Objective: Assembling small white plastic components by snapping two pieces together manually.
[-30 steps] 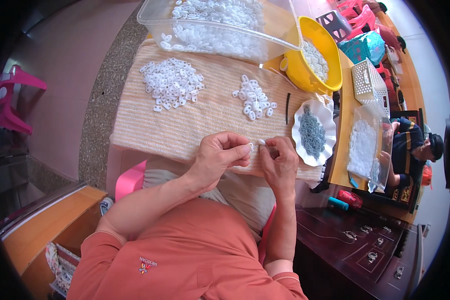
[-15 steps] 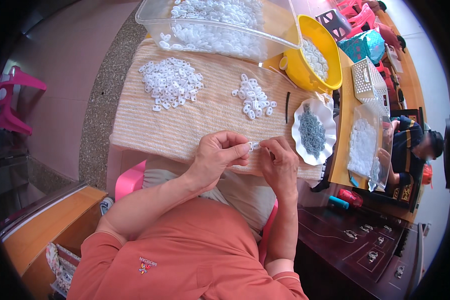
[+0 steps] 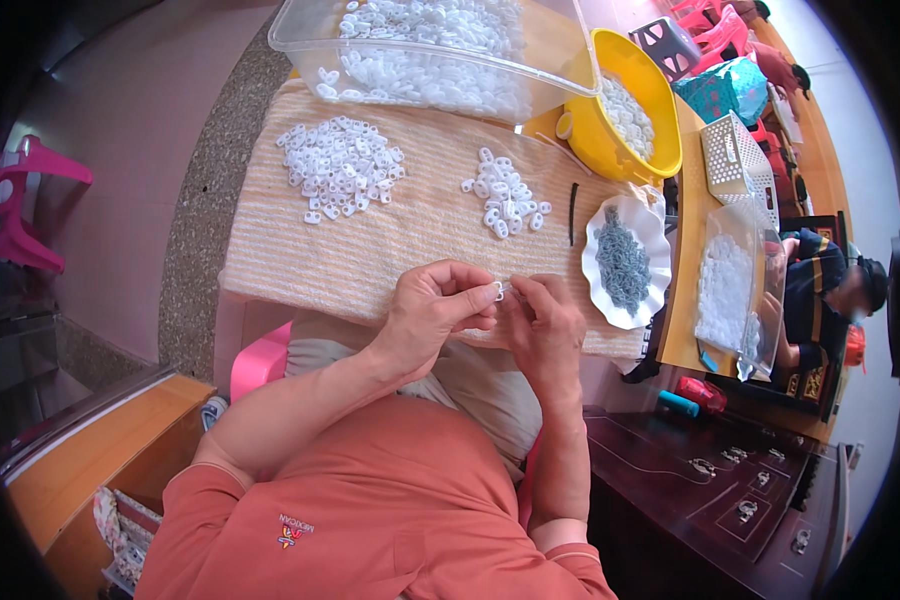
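Observation:
Between thumb and forefinger, my left hand pinches a small white oval plastic piece just over the table's near edge. My right hand is closed right beside it, its fingertips on a tiny clear or metallic bit too small to make out. Beyond my hands, on the striped towel, lie a large pile of white oval pieces at left and a smaller pile of similar pieces at centre. To the right, a white scalloped dish holds many small grey metal parts.
A clear plastic bin of white pieces and a yellow bucket stand at the back. A thin black stick lies beside the dish. At right, another person sits by a clear tray; a pink stool stands at left.
My right hand has shifted slightly left, its fingertips closer to the white piece. My left hand keeps its pinch in nearly the same place.

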A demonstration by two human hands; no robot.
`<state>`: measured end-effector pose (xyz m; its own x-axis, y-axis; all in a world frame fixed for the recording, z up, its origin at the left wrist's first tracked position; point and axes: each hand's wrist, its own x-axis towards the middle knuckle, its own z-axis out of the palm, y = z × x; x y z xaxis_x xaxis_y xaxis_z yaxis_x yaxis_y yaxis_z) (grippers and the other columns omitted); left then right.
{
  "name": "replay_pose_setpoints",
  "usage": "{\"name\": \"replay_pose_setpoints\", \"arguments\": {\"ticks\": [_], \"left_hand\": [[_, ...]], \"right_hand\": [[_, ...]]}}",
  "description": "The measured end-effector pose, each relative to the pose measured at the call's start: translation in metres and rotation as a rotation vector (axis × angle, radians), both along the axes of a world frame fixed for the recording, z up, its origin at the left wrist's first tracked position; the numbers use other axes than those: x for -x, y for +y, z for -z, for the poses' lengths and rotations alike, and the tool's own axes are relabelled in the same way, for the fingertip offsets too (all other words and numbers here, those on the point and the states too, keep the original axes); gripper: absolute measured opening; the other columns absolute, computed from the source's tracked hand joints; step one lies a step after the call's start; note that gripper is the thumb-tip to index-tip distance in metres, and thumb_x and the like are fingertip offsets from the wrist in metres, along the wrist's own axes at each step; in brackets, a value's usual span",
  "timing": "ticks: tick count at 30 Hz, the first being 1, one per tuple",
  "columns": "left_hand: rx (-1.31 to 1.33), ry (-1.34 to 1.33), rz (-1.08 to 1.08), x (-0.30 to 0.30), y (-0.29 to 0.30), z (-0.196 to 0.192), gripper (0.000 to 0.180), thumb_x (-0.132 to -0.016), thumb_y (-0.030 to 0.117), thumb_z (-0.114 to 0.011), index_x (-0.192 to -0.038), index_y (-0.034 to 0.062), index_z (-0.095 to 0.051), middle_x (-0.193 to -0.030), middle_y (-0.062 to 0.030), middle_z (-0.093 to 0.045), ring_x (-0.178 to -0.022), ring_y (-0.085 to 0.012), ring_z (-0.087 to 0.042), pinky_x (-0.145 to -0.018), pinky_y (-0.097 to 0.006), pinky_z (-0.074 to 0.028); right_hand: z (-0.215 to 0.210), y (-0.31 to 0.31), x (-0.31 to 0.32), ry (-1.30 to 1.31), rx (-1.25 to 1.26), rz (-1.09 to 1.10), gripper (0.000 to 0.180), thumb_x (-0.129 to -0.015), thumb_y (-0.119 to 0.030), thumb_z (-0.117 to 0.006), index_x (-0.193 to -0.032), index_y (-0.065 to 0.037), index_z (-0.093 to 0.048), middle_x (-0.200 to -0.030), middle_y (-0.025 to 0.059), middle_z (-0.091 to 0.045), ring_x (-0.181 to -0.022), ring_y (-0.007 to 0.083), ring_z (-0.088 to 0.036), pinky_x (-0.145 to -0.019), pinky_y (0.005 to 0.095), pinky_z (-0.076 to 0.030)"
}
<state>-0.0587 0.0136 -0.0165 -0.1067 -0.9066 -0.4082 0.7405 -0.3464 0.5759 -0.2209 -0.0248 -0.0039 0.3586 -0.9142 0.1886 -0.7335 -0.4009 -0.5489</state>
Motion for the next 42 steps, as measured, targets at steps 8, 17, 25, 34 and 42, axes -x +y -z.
{"name": "replay_pose_setpoints", "arguments": {"ticks": [8,17,25,34,42], "left_hand": [[0.011,0.025,-0.041,0.0,-0.001,0.0,0.011,-0.085,0.006,-0.066,-0.094,0.0012,-0.063,-0.083,-0.0042,-0.065,-0.072,-0.0089,-0.062,-0.065,-0.022,-0.056],[0.009,0.043,-0.045,-0.002,-0.002,-0.002,0.012,-0.086,0.005,-0.065,-0.096,-0.0004,-0.061,-0.086,-0.0064,-0.065,-0.076,-0.0113,-0.064,-0.069,-0.024,-0.057],[0.025,0.055,-0.018,-0.001,-0.003,0.001,0.011,-0.087,0.004,-0.063,-0.097,-0.0002,-0.062,-0.086,-0.007,-0.066,-0.076,-0.0121,-0.065,-0.071,-0.025,-0.057],[0.006,0.032,0.06,-0.004,-0.004,0.002,0.014,-0.086,0.004,-0.063,-0.1,0.0021,-0.064,-0.086,-0.006,-0.066,-0.078,-0.0121,-0.065,-0.072,-0.027,-0.058],[-0.014,0.016,0.078,-0.002,-0.004,0.001,0.015,-0.086,0.004,-0.064,-0.101,0.0001,-0.064,-0.088,-0.0074,-0.066,-0.079,-0.013,-0.065,-0.071,-0.027,-0.058]], "right_hand": [[-0.001,0.001,-0.006,0.101,0.12,-0.118,0.026,-0.073,-0.006,-0.066,-0.099,-0.008,-0.063,-0.089,0.0103,-0.061,-0.083,0.0287,-0.059,-0.068,0.0381,-0.05],[0.0,-0.006,0.0,-0.013,0.1,-0.191,0.025,-0.075,0.001,-0.065,-0.1,-0.003,-0.063,-0.083,0.0117,-0.061,-0.071,0.0267,-0.06,-0.062,0.034,-0.048],[0.015,-0.009,0.023,-0.503,-0.451,0.021,0.025,-0.083,-0.001,-0.066,-0.107,0.002,-0.061,-0.086,0.0017,-0.062,-0.076,0.0076,-0.057,-0.069,0.0224,-0.047],[0.014,-0.011,0.026,-0.856,-0.724,-0.042,0.029,-0.085,-0.002,-0.064,-0.112,0.003,-0.057,-0.095,0.0032,-0.06,-0.085,0.0094,-0.057,-0.075,0.023,-0.047],[0.018,-0.009,0.026,-0.907,-0.755,-0.058,0.028,-0.085,0.0,-0.062,-0.112,0.004,-0.056,-0.096,0.005,-0.06,-0.085,0.0114,-0.058,-0.075,0.0245,-0.049]]}}
